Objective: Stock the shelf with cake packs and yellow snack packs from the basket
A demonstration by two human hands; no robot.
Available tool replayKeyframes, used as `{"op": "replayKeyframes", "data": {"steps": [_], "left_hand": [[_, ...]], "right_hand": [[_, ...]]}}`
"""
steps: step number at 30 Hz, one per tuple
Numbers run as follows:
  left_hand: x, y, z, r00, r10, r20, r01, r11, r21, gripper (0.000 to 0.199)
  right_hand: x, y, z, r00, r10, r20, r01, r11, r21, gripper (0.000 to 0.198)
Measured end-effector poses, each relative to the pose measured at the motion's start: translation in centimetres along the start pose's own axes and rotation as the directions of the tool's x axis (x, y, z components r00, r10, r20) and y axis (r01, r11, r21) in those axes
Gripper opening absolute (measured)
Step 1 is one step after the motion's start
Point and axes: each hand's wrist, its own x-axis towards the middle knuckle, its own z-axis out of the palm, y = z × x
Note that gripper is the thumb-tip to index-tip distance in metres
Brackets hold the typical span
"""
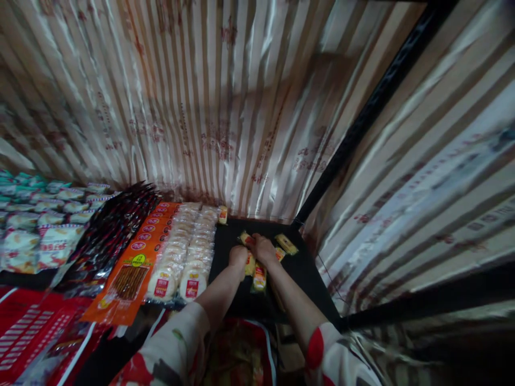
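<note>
Both my hands reach onto a black shelf (306,273) in the corner. My left hand (238,256) rests closed on a small yellow snack packet (250,265). My right hand (262,248) grips other small yellow packets lying in a row, one (243,236) poking out at its far side. A further packet with a red label (259,277) lies just below my hands, and two loose ones (286,244) lie to the right. Both sleeves are white with red patches.
Left of my hands lie two rows of round white cakes in clear wrap (189,247), an orange packet (139,262), dark red-black packets (110,230) and pale bagged snacks (40,230). Striped shiny cloth (225,107) covers back and right side. A black post (362,123) marks the corner.
</note>
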Motion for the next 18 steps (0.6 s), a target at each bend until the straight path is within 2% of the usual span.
{"op": "replayKeyframes", "data": {"steps": [6,10,12,14,16,18], "left_hand": [[-3.2,-0.9,0.5,1.000,-0.009,-0.001,0.009,1.000,0.005,0.020],[-4.3,-1.4,0.6,1.000,-0.013,-0.002,0.012,1.000,-0.026,0.016],[-4.4,-1.2,0.5,0.999,-0.003,-0.033,0.002,0.999,-0.039,0.012],[-4.3,-0.6,0.0,0.996,0.016,-0.085,-0.021,0.998,-0.055,0.016],[-4.2,0.2,-0.5,0.993,0.052,-0.101,-0.062,0.994,-0.092,0.025],[-4.3,0.9,-1.1,0.994,0.090,-0.068,-0.098,0.988,-0.123,0.027]], "right_hand": [[-0.9,1.0,0.1,0.989,0.001,-0.146,0.024,0.985,0.169,0.036],[-1.2,1.5,-0.9,0.964,0.066,-0.258,0.035,0.929,0.369,0.032],[-1.4,1.7,-1.3,0.969,0.098,-0.229,0.044,0.837,0.546,0.033],[-1.7,1.9,-1.7,0.989,0.060,-0.135,0.053,0.708,0.704,0.035],[-2.3,2.1,-2.1,0.997,-0.075,-0.028,0.068,0.611,0.788,0.036],[-3.0,2.1,-2.6,0.971,-0.232,0.060,0.088,0.578,0.811,0.036]]}}
